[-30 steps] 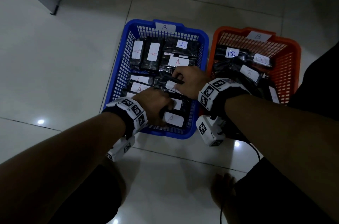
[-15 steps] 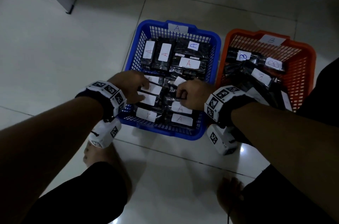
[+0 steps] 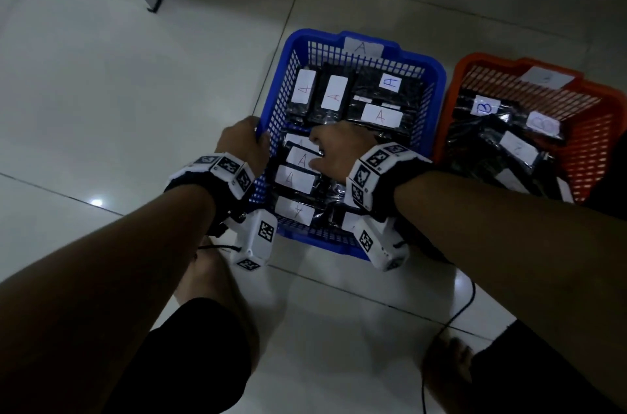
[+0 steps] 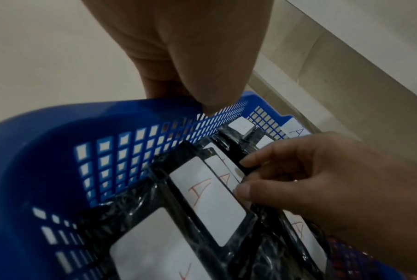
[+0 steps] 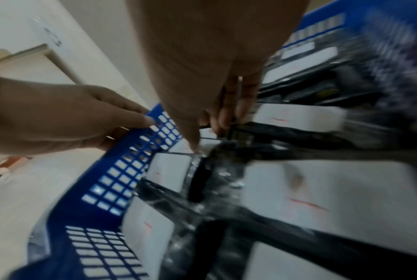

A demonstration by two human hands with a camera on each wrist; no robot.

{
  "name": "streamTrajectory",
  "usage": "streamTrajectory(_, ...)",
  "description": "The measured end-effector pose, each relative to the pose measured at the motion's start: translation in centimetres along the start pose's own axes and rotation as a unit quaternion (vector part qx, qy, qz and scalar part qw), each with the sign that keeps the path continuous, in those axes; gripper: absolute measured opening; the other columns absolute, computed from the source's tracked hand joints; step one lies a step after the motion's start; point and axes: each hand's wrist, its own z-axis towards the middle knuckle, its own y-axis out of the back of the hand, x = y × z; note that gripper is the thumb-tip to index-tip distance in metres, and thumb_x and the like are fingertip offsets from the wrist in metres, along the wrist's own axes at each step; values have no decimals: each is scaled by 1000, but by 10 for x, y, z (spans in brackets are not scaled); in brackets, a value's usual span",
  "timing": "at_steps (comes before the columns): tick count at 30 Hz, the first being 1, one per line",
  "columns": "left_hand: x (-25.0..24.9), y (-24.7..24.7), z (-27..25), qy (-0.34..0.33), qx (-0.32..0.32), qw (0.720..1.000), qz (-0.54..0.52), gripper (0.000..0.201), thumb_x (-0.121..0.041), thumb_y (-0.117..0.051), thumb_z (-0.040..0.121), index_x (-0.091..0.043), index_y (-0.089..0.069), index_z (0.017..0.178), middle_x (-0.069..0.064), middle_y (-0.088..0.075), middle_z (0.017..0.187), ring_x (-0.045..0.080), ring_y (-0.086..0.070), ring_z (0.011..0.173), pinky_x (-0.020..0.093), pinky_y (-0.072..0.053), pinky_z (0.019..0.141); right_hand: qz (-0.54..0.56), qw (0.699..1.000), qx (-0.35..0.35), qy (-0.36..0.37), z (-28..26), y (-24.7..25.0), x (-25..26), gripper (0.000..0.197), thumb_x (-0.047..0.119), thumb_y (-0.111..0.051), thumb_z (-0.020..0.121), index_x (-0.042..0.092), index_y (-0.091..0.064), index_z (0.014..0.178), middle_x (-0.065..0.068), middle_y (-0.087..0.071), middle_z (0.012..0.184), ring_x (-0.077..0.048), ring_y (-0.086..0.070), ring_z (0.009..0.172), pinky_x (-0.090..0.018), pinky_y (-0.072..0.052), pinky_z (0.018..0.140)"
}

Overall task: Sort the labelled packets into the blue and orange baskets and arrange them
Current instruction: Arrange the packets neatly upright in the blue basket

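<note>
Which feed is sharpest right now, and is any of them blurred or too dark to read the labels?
Head view: dim, A labels in the blue basket readable, floor glare spots. Left wrist view: sharpest, red A on a packet clear. Right wrist view: heavily motion-blurred, labels unreadable around the right hand.

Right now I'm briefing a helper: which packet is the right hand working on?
Start at the blue basket. Along its left wall runs a column of A-labelled packets. The right hand pinches the edge of the second-from-far packet, partly tucked under its neighbours.
</note>
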Motion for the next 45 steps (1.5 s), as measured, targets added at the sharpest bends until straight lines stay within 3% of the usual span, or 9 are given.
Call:
streamTrajectory(6,3,-2,-1,-8,-17,999,-26,35,-22,-44,97,-4,-52,127,20,-63,118,37,-60,103,34,-47,84,9,999,53,-10,8,-3,5,32,34,-67,85,12,-61,107,-4,-60,102,-22,-60,90,-31,-53,74)
streamTrajectory(11,5,-5,0,-26,-26,999,-26,33,-20,-45,97,-2,-53,123,22,-63,114,38,-61,99,32,-45,76,135,990,-13,-43,13,11,-1,17,25,-61,90,24,-60,106,1,-60,106,-19,-59,96,-29,-50,79)
streamTrajectory(18,9,-8,1,-41,-23,999,-25,30,-21,-44,98,-1,-53,118,22,-64,110,38,-61,91,28,-39,68,42,998,-7,-38,14,6,-3,22,25,-58,90,18,-70,107,-4,-61,121,-24,-59,110,-35,-52,90)
streamTrajectory(23,10,-7,2,-40,-23,999,-19,32,-23,-44,98,-2,-52,121,22,-63,113,38,-60,95,30,-42,71,13,996,-77,41,3,0,8,26,34,-58,90,19,-65,110,-1,-59,113,-20,-56,104,-29,-47,80)
streamTrajectory(27,9,-6,0,-39,-21,999,-29,34,-22,-44,98,-3,-51,125,21,-63,116,38,-60,99,34,-47,79,-68,991,62,94,-6,-14,16,49,52,-63,82,24,-58,122,3,-59,117,-19,-57,107,-31,-48,85)
streamTrajectory(35,10,-7,1,-38,-22,998,-34,34,-22,-44,98,-2,-52,124,22,-64,114,37,-61,98,34,-47,79,-25,997,37,67,-4,-16,9,44,29,-55,92,22,-52,135,-1,-51,129,-20,-48,121,-31,-41,97)
streamTrajectory(39,11,-7,3,-44,-18,998,-31,31,-22,-44,97,-2,-54,119,22,-64,111,38,-61,95,33,-46,75,-10,993,-22,120,-14,-12,17,35,38,-59,87,20,-62,117,0,-58,112,-20,-55,107,-31,-47,85)
streamTrajectory(42,11,-7,4,-41,-16,999,-32,31,-22,-44,97,-3,-54,119,21,-65,110,37,-62,93,29,-42,71,-67,986,87,128,-20,-16,26,41,53,-67,78,27,-63,109,4,-62,105,-18,-59,98,-28,-46,75)
streamTrajectory(45,11,-7,4,-44,-15,998,-33,31,-22,-44,97,-3,-54,119,20,-65,110,36,-62,93,27,-41,70,-82,981,143,99,-18,-21,25,48,51,-71,77,26,-60,116,2,-62,111,-19,-59,101,-26,-42,73)
